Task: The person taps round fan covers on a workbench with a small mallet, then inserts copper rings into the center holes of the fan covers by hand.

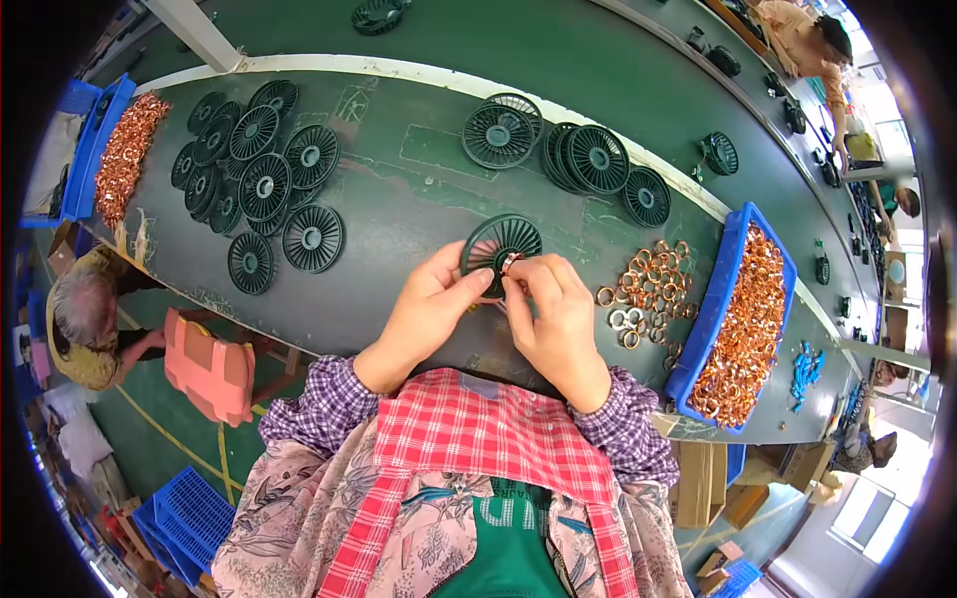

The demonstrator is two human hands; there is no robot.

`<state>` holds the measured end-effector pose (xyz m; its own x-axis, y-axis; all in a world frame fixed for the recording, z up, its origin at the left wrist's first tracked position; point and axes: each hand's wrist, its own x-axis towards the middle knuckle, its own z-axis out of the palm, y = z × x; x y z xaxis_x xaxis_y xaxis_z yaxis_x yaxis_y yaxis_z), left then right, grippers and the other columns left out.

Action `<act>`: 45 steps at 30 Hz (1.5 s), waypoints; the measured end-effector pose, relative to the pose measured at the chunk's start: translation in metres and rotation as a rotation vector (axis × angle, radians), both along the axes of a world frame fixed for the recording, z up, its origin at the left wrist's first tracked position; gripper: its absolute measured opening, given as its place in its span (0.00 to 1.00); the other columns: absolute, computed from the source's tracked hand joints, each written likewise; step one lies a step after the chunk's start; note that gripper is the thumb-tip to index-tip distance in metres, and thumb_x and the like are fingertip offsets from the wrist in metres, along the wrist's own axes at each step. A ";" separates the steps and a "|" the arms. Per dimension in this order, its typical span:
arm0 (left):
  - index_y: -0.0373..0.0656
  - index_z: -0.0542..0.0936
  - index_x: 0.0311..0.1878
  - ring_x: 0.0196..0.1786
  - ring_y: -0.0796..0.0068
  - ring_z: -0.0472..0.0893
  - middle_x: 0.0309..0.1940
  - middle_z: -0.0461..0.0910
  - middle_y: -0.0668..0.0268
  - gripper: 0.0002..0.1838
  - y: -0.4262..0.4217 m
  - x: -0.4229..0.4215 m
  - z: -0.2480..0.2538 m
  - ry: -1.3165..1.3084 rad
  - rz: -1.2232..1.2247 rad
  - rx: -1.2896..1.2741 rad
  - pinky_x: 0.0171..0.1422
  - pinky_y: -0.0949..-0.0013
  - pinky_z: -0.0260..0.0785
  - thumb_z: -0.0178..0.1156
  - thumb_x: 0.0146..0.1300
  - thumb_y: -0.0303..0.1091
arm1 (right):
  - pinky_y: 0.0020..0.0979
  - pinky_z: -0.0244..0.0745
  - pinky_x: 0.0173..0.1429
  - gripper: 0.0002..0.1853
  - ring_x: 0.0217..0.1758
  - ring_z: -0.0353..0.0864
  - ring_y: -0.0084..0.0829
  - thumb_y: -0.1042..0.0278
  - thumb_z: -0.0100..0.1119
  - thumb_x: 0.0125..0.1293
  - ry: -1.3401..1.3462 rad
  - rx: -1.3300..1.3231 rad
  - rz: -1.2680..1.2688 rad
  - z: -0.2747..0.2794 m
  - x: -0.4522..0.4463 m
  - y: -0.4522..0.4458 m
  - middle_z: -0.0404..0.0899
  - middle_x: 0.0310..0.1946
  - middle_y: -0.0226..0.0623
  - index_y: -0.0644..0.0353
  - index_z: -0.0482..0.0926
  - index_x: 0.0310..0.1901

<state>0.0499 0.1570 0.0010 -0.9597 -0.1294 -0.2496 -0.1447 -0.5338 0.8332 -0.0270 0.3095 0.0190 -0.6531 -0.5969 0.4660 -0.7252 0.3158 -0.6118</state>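
Note:
My left hand (431, 307) grips the rim of a dark green round fan grille (513, 231) with radial slats, tilted above the table, its thumb reaching over the slats. My right hand (550, 311) is closed, its fingertips pinching a small shiny copper-coloured ring (509, 263) at the grille's middle. The fingers partly hide the ring and the hub, so I cannot tell whether it is seated. To the right of my right hand lie several loose copper rings (653, 282) on the table.
A blue tray (688, 371) of copper rings stands on the right, with small blue pieces (806, 371) beyond. Stacked grilles (265, 186) lie on the left, more grilles (596, 159) ahead. A copper heap (130, 149) sits far left, near a seated person (90, 319).

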 end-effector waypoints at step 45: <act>0.35 0.78 0.56 0.48 0.78 0.84 0.45 0.86 0.63 0.14 0.004 -0.002 -0.027 0.026 -0.180 -0.400 0.51 0.74 0.78 0.63 0.69 0.26 | 0.25 0.81 0.43 0.15 0.40 0.85 0.22 0.77 0.65 0.67 -1.094 0.016 0.071 -0.010 -0.029 0.036 0.85 0.40 0.33 0.67 0.76 0.54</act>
<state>0.0483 0.1614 -0.0255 -0.9810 -0.0409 -0.1896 -0.1825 -0.1363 0.9737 -0.0562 0.3453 0.0091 -0.6726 -0.6504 -0.3531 0.1905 0.3088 -0.9318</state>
